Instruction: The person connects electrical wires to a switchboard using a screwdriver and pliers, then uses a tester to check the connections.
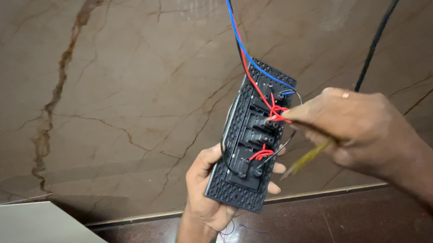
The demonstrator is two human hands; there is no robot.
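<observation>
Clamped in our left hand (209, 191) is a black switch plate (252, 139), seen from its back, with the fingers wrapped round its lower end and the thumb lying along its left edge. We hold the plate tilted, its upper end leaning away to the right, above a brown marble floor (106, 99) veined with darker cracks. Our left forearm rises from the bottom of the view, roughly upright.

Our right hand (357, 129) comes in from the lower right, its forearm slanting up to the left. Its fingertips are pinched together on the red wires (276, 112) at the middle of the plate's back, and a yellow-handled tool (309, 158), blurred, lies gripped under the palm, pointing down to the left. A ring (346, 95) sits on one finger.

Within the plate's back, black switch modules sit in a row, with short red wire loops (259, 154) bridging the lower ones. A red wire and a blue wire (237, 35) run down from the top edge into the plate's upper part. A black cable (392, 7) crosses the upper right, apart from the plate. A white board (17, 236) lies on the floor at the left, beside a dark reddish border strip (335, 225).
</observation>
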